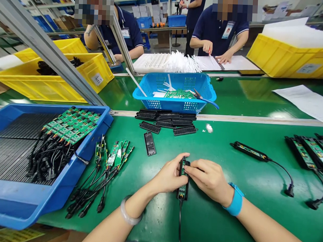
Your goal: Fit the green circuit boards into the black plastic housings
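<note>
My left hand (169, 175) and my right hand (208, 180) both pinch a narrow black housing with a green circuit board inside (182, 189), lying upright on the green belt (221, 223) with its black cable trailing toward me. A single black cover (149, 143) lies just beyond my left hand. Farther back is a stack of black covers (167, 121). A pile of green boards with black cables (105, 172) lies to the left of my left hand.
A blue tray (10, 200) with more boards and cables stands at the left. A blue basket (176, 87) sits behind the covers. Assembled units with cables (252, 152) lie to the right. Yellow bins stand at both back corners. Other people work across the belt.
</note>
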### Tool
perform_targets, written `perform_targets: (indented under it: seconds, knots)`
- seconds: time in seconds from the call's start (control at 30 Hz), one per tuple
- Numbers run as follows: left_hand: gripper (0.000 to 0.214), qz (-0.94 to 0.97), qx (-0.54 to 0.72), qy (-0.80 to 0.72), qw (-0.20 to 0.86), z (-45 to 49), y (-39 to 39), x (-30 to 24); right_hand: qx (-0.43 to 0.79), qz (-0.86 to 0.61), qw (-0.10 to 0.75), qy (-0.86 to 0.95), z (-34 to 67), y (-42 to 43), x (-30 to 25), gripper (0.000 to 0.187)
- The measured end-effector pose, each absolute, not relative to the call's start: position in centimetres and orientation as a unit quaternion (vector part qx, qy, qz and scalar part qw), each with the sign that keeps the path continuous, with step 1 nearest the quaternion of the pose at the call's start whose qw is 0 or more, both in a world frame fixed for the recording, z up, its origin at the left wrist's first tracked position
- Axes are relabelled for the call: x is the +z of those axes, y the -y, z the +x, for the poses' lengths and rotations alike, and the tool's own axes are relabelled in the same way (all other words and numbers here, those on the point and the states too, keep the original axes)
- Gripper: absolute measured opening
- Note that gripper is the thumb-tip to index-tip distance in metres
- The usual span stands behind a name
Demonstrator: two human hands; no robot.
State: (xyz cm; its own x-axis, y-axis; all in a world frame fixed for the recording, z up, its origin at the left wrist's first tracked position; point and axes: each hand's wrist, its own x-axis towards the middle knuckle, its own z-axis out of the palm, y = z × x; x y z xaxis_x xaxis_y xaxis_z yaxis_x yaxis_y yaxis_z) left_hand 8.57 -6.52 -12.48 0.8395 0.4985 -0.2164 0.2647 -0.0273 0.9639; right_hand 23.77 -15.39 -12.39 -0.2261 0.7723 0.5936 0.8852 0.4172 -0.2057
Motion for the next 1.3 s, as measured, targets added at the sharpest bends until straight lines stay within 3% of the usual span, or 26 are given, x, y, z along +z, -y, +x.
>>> perform_targets:
  seconds: [0.2, 0.37, 0.5, 0.7, 0.9, 1.0, 1.07, 1.2, 1.3]
  knots:
    - [0.067, 0.746, 0.078, -0.264, 0.606, 8.5, 6.4, -12.4, 0.036, -0.574, 0.336, 0.746, 23.3, 15.4, -12.4, 0.02]
    - [0.056, 0.626, 0.111, -0.292, 0.714, 8.8, 6.2, -12.0, 0.159, -0.638, 0.289, 0.696, 25.3, 13.9, -11.3, 0.019]
    - [0.063, 0.541, 0.151, -0.3, 0.771, 9.1, 6.1, -12.0, 0.068, -0.752, 0.229, 0.615, 30.4, 10.5, -10.9, 0.017]
    - [0.07, 0.529, 0.212, -0.303, 0.764, 9.2, 6.1, -12.3, 0.005, -0.808, 0.177, 0.562, 34.8, 7.7, -10.9, 0.022]
    - [0.07, 0.497, 0.266, -0.325, 0.759, 9.3, 5.8, -12.2, 0.068, -0.716, 0.209, 0.663, 28.9, 10.7, -10.2, 0.019]
    - [0.071, 0.484, 0.272, -0.315, 0.77, 9.5, 6.2, -12.2, 0.121, -0.627, 0.242, 0.731, 25.3, 13.3, -10.2, 0.039]
    - [0.075, 0.486, 0.259, -0.306, 0.776, 9.6, 6.5, -12.3, 0.097, -0.624, 0.234, 0.739, 24.2, 14.7, -10.3, 0.042]
    - [0.082, 0.543, 0.232, -0.295, 0.751, 9.7, 7.1, -12.5, -0.017, -0.68, 0.152, 0.717, 26.4, 17.4, -10.5, 0.039]
    - [0.077, 0.61, 0.222, -0.289, 0.703, 9.5, 7.2, -12.6, -0.099, -0.711, 0.072, 0.692, 30.5, 20.1, -11.0, 0.037]
